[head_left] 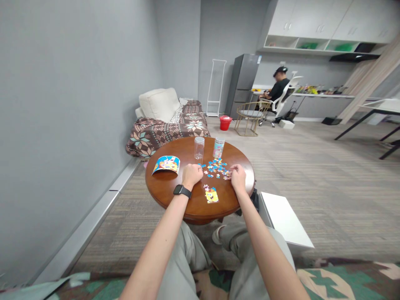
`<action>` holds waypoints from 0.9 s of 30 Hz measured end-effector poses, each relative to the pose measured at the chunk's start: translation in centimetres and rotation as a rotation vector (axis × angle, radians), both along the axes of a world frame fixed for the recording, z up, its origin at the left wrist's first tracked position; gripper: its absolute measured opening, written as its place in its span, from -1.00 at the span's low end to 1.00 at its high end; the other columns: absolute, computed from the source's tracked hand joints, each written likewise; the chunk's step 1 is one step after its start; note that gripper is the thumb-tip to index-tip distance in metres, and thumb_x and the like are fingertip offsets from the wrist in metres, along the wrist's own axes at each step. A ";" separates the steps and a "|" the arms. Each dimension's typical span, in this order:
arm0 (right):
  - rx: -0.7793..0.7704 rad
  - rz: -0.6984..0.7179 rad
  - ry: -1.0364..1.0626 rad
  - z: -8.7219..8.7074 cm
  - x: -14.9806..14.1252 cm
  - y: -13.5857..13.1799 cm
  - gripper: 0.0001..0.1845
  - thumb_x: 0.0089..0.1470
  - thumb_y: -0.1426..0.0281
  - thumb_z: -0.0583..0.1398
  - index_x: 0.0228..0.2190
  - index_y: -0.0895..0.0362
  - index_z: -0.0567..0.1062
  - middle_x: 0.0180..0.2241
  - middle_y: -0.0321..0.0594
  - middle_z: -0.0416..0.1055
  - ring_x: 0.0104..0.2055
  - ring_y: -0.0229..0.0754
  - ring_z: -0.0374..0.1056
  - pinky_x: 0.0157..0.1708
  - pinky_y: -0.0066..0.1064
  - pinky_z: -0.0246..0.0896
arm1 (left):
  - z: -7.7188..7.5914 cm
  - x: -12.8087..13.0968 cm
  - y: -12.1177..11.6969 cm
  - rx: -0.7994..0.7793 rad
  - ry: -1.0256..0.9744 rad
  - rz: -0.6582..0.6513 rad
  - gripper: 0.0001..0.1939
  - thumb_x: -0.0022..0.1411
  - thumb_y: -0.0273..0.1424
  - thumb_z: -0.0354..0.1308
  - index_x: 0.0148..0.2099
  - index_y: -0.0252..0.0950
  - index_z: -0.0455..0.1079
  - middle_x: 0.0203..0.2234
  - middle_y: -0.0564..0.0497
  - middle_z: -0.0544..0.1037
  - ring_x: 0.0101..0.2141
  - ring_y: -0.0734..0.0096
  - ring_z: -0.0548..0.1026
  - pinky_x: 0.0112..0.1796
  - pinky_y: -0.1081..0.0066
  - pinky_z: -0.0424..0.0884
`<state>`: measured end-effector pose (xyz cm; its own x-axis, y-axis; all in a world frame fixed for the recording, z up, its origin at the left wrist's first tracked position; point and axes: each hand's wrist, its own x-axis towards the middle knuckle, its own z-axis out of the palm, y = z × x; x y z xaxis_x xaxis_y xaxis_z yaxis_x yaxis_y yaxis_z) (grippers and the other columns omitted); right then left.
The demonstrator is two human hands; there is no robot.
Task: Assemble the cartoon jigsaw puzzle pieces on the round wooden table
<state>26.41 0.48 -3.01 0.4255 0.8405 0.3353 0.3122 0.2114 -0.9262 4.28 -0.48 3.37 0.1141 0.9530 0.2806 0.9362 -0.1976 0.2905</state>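
Presently, both hands are rested on a round wooden desk (165, 189) at the edge of a scatter of loose puzzle pieces (217, 167). The left hand (191, 174) is curled into a loose fist, its grip closed, though whether a piece is pinched inside cannot be told. A black watch (182, 191) is worn on that wrist. The right hand (238, 176) is laid at the right end of the scatter, fingers bent down onto the pieces; whether its grip is closed on one cannot be told. Between the two hands, nearer the desk's front edge, a small assembled yellow patch (211, 195) is seen. Behind the pieces a clear jar (199, 148) and a printed tube (218, 148) are stood upright, just beside each other. A curled picture sheet (166, 164) is laid on the desk's left side. Far behind, a seated person (276, 88) is seen at a counter.
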 end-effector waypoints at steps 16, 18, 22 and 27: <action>0.039 -0.048 -0.081 0.1 0.2 0.2 -0.81 -0.12 0.42 0.03 -0.43 0.07 0.41 -0.41 -0.16 0.40 -0.24 -0.02 0.35 -0.16 -0.21 0.27 | 0.8 0.5 -0.7 -0.038 0.212 -0.101 -0.63 0.30 -0.42 -0.03 -0.15 -0.34 0.64 -0.28 -0.27 0.65 -0.18 0.06 0.61 -0.24 0.30 0.41; 0.041 -0.055 -0.098 0.2 0.1 0.2 -0.82 -0.12 0.42 0.03 -0.44 0.07 0.41 -0.39 -0.16 0.40 -0.23 -0.02 0.35 -0.16 -0.22 0.27 | 0.7 0.5 -0.7 -0.041 0.208 -0.103 -0.63 0.30 -0.41 -0.02 -0.14 -0.35 0.64 -0.28 -0.27 0.65 -0.18 0.05 0.61 -0.24 0.30 0.40; 0.046 -0.073 -0.136 0.4 0.0 0.0 -0.83 -0.11 0.43 0.02 -0.45 0.07 0.39 -0.37 -0.16 0.38 -0.24 -0.04 0.33 -0.13 -0.20 0.25 | 0.5 0.5 -0.5 -0.039 0.200 -0.104 -0.64 0.30 -0.42 -0.02 -0.17 -0.35 0.64 -0.29 -0.27 0.65 -0.19 0.05 0.61 -0.25 0.29 0.40; 0.062 -0.097 -0.204 0.7 -0.1 -0.2 -0.82 -0.13 0.44 0.01 -0.44 0.08 0.39 -0.34 -0.13 0.37 -0.23 -0.04 0.31 -0.10 -0.21 0.23 | 0.5 0.4 -0.6 -0.013 0.176 -0.091 -0.64 0.30 -0.43 -0.03 -0.22 -0.33 0.63 -0.30 -0.25 0.65 -0.19 0.06 0.61 -0.25 0.29 0.39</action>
